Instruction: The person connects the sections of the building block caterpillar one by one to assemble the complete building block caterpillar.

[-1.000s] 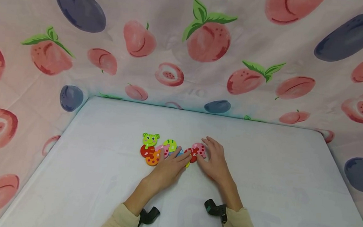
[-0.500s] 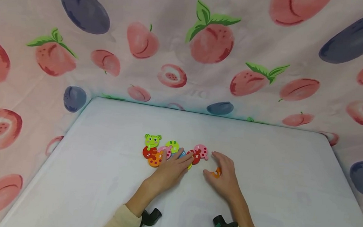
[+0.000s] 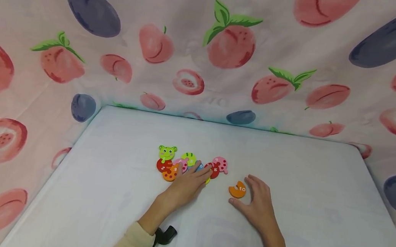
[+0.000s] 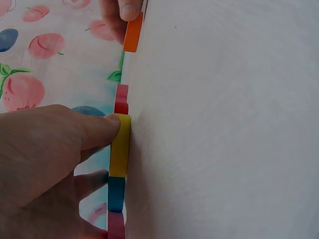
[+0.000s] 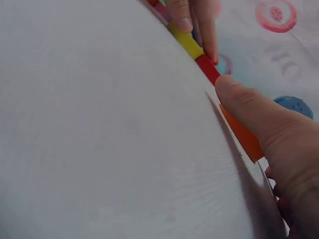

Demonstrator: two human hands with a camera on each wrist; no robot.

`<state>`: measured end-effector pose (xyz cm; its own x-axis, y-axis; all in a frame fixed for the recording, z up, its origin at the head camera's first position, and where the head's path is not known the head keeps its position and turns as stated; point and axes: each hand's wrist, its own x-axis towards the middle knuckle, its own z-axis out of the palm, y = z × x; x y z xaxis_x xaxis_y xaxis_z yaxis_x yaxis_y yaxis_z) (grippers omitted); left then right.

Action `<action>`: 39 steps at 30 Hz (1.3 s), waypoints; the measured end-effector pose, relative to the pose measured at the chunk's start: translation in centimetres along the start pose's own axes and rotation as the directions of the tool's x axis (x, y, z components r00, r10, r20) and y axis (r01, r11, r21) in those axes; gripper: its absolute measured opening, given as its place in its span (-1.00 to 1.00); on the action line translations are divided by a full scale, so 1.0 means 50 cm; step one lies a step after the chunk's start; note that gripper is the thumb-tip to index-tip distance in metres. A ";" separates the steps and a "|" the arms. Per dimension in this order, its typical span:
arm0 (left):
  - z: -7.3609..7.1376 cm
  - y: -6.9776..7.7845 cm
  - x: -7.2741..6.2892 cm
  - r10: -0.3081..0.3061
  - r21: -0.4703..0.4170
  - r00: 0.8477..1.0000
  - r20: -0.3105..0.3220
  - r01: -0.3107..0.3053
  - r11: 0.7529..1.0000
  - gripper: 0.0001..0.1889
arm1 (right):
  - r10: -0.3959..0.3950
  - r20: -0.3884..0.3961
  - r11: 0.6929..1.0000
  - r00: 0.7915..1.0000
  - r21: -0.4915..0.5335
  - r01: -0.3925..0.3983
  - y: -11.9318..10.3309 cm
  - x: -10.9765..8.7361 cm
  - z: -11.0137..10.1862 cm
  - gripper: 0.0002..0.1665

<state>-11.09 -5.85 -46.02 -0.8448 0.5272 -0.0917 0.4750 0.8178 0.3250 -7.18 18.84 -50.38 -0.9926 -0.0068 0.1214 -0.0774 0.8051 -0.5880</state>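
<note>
A caterpillar puzzle of numbered, interlocking pieces (image 3: 171, 173) lies on the white table, its green smiling head piece (image 3: 167, 152) at the far left and a pink dotted piece (image 3: 220, 164) at its right end. My left hand (image 3: 184, 187) rests with spread fingers on the middle of the row and hides part of it; in the left wrist view the thumb touches the edge of a yellow piece (image 4: 119, 147). Apart from the row, an orange puzzle piece (image 3: 237, 189) marked 10 lies between the thumb and fingers of my right hand (image 3: 258, 205), which are spread around it.
The white tabletop (image 3: 109, 209) stretches out on all sides of the puzzle. Behind it and at the sides hangs a cloth (image 3: 190, 35) printed with peaches and plums. Black wrist devices (image 3: 166, 236) sit at both forearms.
My right hand has moved from the pink end piece to the right and toward me; the orange piece has come into view there, apart from the row. My left hand has stayed on the puzzle.
</note>
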 end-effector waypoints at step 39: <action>0.025 -0.061 0.005 0.124 -0.047 0.986 -0.113 -0.130 0.990 -0.52 | -0.034 -0.067 0.998 0.997 -0.048 0.031 -0.002 -0.002 0.014 -0.33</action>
<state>-12.43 -7.93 -48.19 -0.8016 0.5952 0.0567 0.5690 0.7303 0.3779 -7.15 18.36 -50.88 -0.9809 0.0052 0.1946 -0.1037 0.8319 -0.5451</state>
